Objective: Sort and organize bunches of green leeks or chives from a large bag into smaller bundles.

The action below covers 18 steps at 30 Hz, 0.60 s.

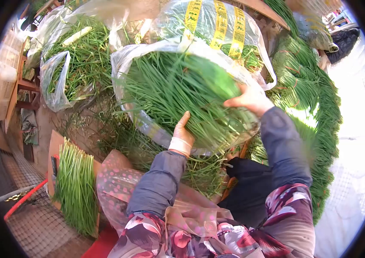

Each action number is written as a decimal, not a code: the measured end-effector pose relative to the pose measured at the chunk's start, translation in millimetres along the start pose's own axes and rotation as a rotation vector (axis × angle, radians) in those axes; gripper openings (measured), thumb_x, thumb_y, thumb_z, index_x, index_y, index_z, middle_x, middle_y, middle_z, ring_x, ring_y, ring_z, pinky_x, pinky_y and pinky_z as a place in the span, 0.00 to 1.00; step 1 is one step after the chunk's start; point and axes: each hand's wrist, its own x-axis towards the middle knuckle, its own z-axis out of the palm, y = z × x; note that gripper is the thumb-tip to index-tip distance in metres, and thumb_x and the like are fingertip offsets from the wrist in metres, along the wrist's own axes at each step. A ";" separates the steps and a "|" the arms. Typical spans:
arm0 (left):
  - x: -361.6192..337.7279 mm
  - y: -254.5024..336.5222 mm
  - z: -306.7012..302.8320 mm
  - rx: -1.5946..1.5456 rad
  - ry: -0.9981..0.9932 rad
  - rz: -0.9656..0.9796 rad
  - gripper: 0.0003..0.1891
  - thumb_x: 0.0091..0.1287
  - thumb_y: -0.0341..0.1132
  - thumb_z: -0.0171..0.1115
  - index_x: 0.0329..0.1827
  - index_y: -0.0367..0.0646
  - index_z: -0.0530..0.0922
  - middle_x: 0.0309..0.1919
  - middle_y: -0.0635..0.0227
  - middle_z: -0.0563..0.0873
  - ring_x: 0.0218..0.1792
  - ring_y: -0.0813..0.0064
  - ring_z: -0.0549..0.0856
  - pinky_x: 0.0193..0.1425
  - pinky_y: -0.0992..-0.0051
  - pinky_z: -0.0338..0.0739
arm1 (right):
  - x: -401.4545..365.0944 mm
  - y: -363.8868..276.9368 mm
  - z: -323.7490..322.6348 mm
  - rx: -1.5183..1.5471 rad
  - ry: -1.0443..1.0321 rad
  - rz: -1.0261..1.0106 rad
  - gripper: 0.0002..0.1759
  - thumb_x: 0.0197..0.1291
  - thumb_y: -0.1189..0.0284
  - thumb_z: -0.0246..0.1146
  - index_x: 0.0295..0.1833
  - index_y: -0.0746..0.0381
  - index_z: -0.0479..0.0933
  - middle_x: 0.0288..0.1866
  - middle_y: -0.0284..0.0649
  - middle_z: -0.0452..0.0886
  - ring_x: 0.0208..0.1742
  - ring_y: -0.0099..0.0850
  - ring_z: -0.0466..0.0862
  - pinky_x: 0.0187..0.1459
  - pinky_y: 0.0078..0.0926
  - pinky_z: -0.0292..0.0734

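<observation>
A large loose heap of garlic chives (169,86) lies in a clear plastic bag (120,64) in front of me, its pale stem ends toward the lower right. My left hand (183,135) is at the near side of the heap, thumb up against the stems and the other fingers hidden beneath them. Across the right end, my right hand (251,99) grips the chives with thumb and forefinger showing. A blurred patch of leaves sits just beside its fingertips.
Another plastic bag (62,81) of loose chives and trimmings stands at left; a yellow-printed bag (204,19) is behind. Tied chive bundles (294,81) are stacked along the right. A neat chive bunch (77,185) rests on a board at lower left, near a red bar (25,200).
</observation>
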 end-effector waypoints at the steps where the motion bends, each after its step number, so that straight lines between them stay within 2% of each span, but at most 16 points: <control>1: 2.0 0.7 -0.2 -0.014 0.000 -0.004 0.20 0.65 0.39 0.65 0.57 0.41 0.76 0.56 0.59 0.82 0.56 0.53 0.80 0.63 0.48 0.72 | -27.6 -56.6 -5.5 0.153 -0.017 0.147 0.44 0.44 0.69 0.74 0.69 0.68 0.66 0.57 0.41 0.79 0.56 0.29 0.77 0.63 0.25 0.67; 2: 4.7 0.3 0.4 -0.029 0.000 -0.008 0.19 0.65 0.39 0.64 0.57 0.40 0.76 0.55 0.59 0.82 0.55 0.53 0.80 0.63 0.48 0.72 | -37.8 -60.3 -16.1 0.257 -0.058 0.035 0.44 0.47 0.71 0.72 0.71 0.66 0.64 0.59 0.38 0.78 0.56 0.26 0.76 0.61 0.25 0.68; 4: 16.8 -1.5 6.9 -0.021 -0.011 0.015 0.19 0.66 0.39 0.63 0.57 0.41 0.76 0.55 0.59 0.82 0.55 0.54 0.80 0.61 0.48 0.74 | -58.5 -60.3 -30.9 0.275 -0.027 0.030 0.43 0.47 0.72 0.72 0.71 0.65 0.64 0.59 0.38 0.78 0.56 0.25 0.77 0.60 0.26 0.70; 5: 24.4 -1.1 10.3 0.022 0.021 0.048 0.19 0.67 0.40 0.63 0.57 0.41 0.76 0.55 0.60 0.82 0.55 0.54 0.81 0.61 0.48 0.74 | -66.9 -51.9 -27.9 0.470 0.015 0.049 0.44 0.47 0.71 0.72 0.72 0.64 0.64 0.59 0.38 0.78 0.56 0.24 0.77 0.59 0.28 0.71; 6: 28.6 -1.1 13.8 0.067 0.055 0.080 0.19 0.67 0.40 0.63 0.57 0.42 0.76 0.54 0.60 0.82 0.54 0.55 0.81 0.61 0.49 0.75 | -64.6 -42.0 -22.8 0.468 0.015 0.054 0.44 0.47 0.71 0.72 0.72 0.64 0.64 0.59 0.38 0.78 0.56 0.24 0.77 0.59 0.28 0.71; 8: 26.5 0.2 18.5 0.101 0.059 0.055 0.18 0.67 0.40 0.63 0.56 0.41 0.77 0.55 0.61 0.82 0.55 0.56 0.81 0.62 0.50 0.74 | -54.5 -12.7 -3.3 0.289 -0.125 0.235 0.46 0.47 0.68 0.71 0.73 0.64 0.62 0.57 0.45 0.80 0.55 0.31 0.80 0.58 0.29 0.72; 10: 17.8 0.4 26.5 0.145 0.163 0.058 0.18 0.67 0.39 0.63 0.57 0.40 0.76 0.57 0.61 0.80 0.57 0.57 0.79 0.64 0.52 0.73 | -34.1 35.9 30.7 -0.276 -0.033 0.217 0.48 0.46 0.64 0.70 0.73 0.65 0.59 0.56 0.54 0.80 0.56 0.40 0.81 0.58 0.29 0.72; 11: 16.0 -0.4 19.2 0.110 0.097 0.057 0.23 0.66 0.42 0.65 0.61 0.41 0.73 0.60 0.62 0.78 0.59 0.57 0.78 0.67 0.53 0.69 | -31.1 43.2 44.5 -0.293 -0.045 0.237 0.49 0.46 0.63 0.69 0.74 0.66 0.58 0.56 0.57 0.79 0.56 0.43 0.80 0.59 0.29 0.72; 12: 14.1 -4.2 10.2 0.114 0.099 0.058 0.23 0.66 0.42 0.65 0.61 0.41 0.73 0.60 0.62 0.78 0.59 0.57 0.78 0.67 0.53 0.69 | -30.0 50.7 55.8 -0.311 -0.057 0.254 0.50 0.46 0.61 0.69 0.74 0.66 0.56 0.56 0.60 0.78 0.57 0.46 0.80 0.59 0.29 0.72; 13: 10.7 -8.5 0.4 0.073 -0.009 0.102 0.27 0.64 0.44 0.67 0.63 0.42 0.72 0.60 0.62 0.78 0.59 0.57 0.77 0.69 0.54 0.68 | -31.0 63.5 66.1 -0.260 0.018 0.245 0.51 0.45 0.63 0.70 0.75 0.64 0.56 0.55 0.56 0.80 0.55 0.42 0.81 0.58 0.28 0.72; 14: 6.2 -11.6 -5.0 0.031 -0.118 0.145 0.31 0.63 0.47 0.69 0.65 0.42 0.70 0.61 0.63 0.78 0.60 0.58 0.76 0.70 0.54 0.66 | -34.0 65.4 73.1 -0.259 0.017 0.244 0.51 0.45 0.63 0.70 0.75 0.64 0.56 0.55 0.56 0.80 0.55 0.42 0.81 0.58 0.28 0.72; 15: 3.6 -15.0 -9.7 0.046 -0.108 0.139 0.39 0.54 0.48 0.76 0.67 0.42 0.68 0.63 0.64 0.75 0.64 0.60 0.72 0.71 0.57 0.63 | -36.7 67.6 80.8 -0.045 0.092 0.196 0.51 0.44 0.64 0.71 0.74 0.64 0.57 0.53 0.54 0.81 0.54 0.39 0.81 0.58 0.27 0.72; 16: 4.7 -18.9 -12.8 0.047 -0.102 0.130 0.39 0.54 0.48 0.76 0.67 0.42 0.68 0.63 0.64 0.75 0.64 0.60 0.72 0.71 0.57 0.63 | -41.8 71.1 88.8 0.173 0.169 0.157 0.50 0.43 0.66 0.72 0.74 0.63 0.59 0.51 0.51 0.82 0.52 0.36 0.82 0.57 0.26 0.72; 17: 11.3 -22.7 -18.6 0.104 -0.159 0.147 0.41 0.53 0.47 0.77 0.68 0.44 0.67 0.63 0.64 0.74 0.65 0.61 0.71 0.71 0.57 0.63 | -44.8 59.1 96.2 0.313 0.067 0.194 0.49 0.41 0.68 0.73 0.72 0.64 0.61 0.47 0.46 0.84 0.48 0.30 0.82 0.54 0.25 0.74; 18: 16.4 -24.7 -19.6 0.160 -0.223 0.168 0.43 0.52 0.46 0.79 0.69 0.45 0.65 0.64 0.65 0.74 0.66 0.61 0.69 0.71 0.56 0.63 | -48.7 49.9 104.7 0.299 -0.076 0.268 0.45 0.43 0.66 0.71 0.69 0.64 0.63 0.46 0.47 0.84 0.43 0.34 0.85 0.48 0.29 0.78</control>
